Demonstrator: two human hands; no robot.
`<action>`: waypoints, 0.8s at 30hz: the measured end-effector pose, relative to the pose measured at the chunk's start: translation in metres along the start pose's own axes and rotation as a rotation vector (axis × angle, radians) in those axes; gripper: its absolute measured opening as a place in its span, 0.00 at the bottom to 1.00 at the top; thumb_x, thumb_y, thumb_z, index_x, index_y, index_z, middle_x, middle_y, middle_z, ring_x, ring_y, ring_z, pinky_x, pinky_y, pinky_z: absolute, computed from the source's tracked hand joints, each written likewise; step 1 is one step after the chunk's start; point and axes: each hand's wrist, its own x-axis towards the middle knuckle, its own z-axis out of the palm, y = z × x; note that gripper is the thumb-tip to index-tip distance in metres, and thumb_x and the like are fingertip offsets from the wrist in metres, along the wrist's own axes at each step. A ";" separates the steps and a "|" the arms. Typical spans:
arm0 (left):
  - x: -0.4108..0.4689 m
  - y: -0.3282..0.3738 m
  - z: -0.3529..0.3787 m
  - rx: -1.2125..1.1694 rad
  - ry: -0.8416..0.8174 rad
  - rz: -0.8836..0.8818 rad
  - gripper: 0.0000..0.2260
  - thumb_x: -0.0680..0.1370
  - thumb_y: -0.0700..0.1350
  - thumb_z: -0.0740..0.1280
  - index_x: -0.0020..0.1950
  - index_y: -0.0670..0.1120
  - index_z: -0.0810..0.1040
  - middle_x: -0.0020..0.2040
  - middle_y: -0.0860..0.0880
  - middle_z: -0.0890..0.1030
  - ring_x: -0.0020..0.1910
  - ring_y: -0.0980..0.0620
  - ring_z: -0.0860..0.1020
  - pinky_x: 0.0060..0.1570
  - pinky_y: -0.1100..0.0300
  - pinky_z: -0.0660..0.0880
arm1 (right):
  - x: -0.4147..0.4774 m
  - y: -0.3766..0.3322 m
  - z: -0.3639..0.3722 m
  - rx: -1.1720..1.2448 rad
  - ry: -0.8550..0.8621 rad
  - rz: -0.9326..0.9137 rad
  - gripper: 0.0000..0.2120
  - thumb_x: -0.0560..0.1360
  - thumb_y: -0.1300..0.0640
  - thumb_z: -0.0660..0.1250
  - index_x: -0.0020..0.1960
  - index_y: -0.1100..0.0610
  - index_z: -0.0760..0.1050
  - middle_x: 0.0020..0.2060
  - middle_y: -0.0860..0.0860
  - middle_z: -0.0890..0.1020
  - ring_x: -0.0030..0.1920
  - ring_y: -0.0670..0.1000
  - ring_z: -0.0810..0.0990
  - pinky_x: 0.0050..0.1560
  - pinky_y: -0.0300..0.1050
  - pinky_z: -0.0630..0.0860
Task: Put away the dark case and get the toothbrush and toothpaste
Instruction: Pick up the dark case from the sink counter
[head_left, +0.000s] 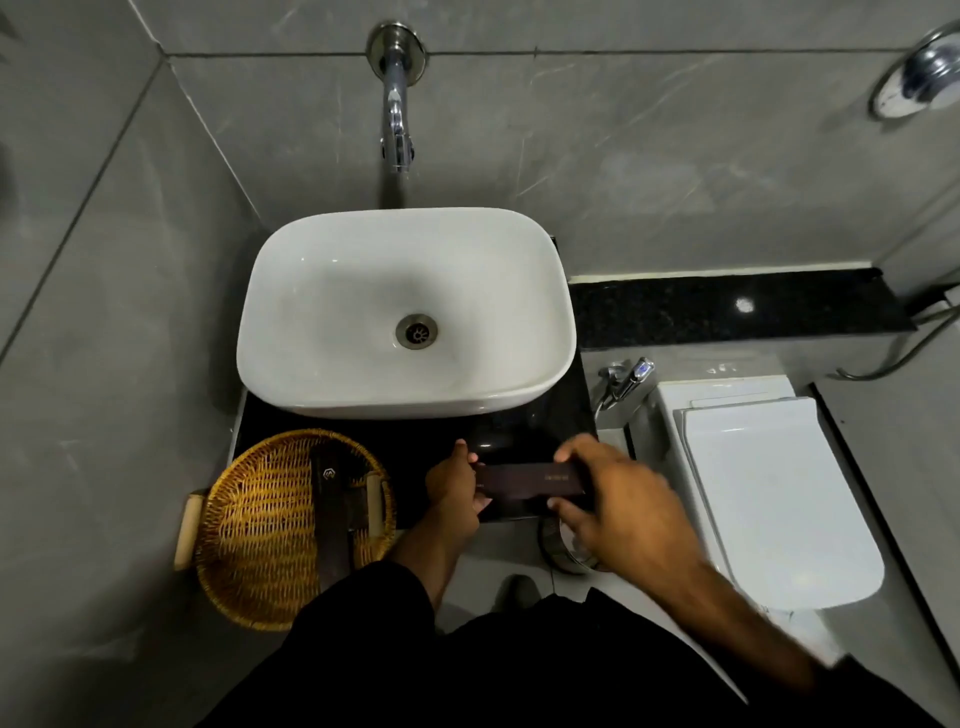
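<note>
A long dark rectangular case (527, 480) with small pale lettering is held level over the black counter (415, 441), just in front of the sink. My left hand (454, 491) grips its left end and my right hand (605, 499) grips its right end. To the left stands a round woven basket (260, 530) holding another dark flat case (332, 514) and a pale stick-like item (373, 499). No toothbrush or toothpaste is clearly recognisable.
A white basin (405, 312) sits on the counter under a chrome wall tap (397, 104). A white toilet (769, 493) with its lid down stands to the right, a small chrome tap (623, 382) beside it. A black granite ledge (727, 306) runs behind.
</note>
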 end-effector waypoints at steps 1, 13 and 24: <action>-0.003 0.000 -0.003 -0.075 -0.027 -0.060 0.16 0.80 0.51 0.66 0.35 0.46 0.72 0.35 0.46 0.76 0.32 0.48 0.75 0.36 0.52 0.75 | -0.003 -0.001 -0.008 0.093 0.047 0.003 0.19 0.70 0.47 0.77 0.55 0.42 0.72 0.47 0.42 0.84 0.46 0.43 0.84 0.46 0.42 0.81; -0.060 0.017 -0.032 -0.401 -0.551 -0.162 0.11 0.81 0.47 0.62 0.55 0.42 0.78 0.39 0.44 0.85 0.35 0.49 0.86 0.32 0.59 0.82 | -0.022 -0.090 -0.043 0.219 0.401 -0.258 0.20 0.73 0.43 0.76 0.63 0.46 0.79 0.53 0.39 0.84 0.49 0.37 0.82 0.52 0.31 0.78; -0.073 0.022 -0.074 -0.276 -0.686 -0.187 0.12 0.80 0.48 0.61 0.57 0.43 0.78 0.41 0.44 0.86 0.39 0.46 0.85 0.44 0.56 0.81 | -0.054 -0.151 -0.043 0.159 0.460 -0.185 0.20 0.72 0.41 0.75 0.61 0.45 0.80 0.49 0.41 0.85 0.47 0.42 0.84 0.50 0.38 0.80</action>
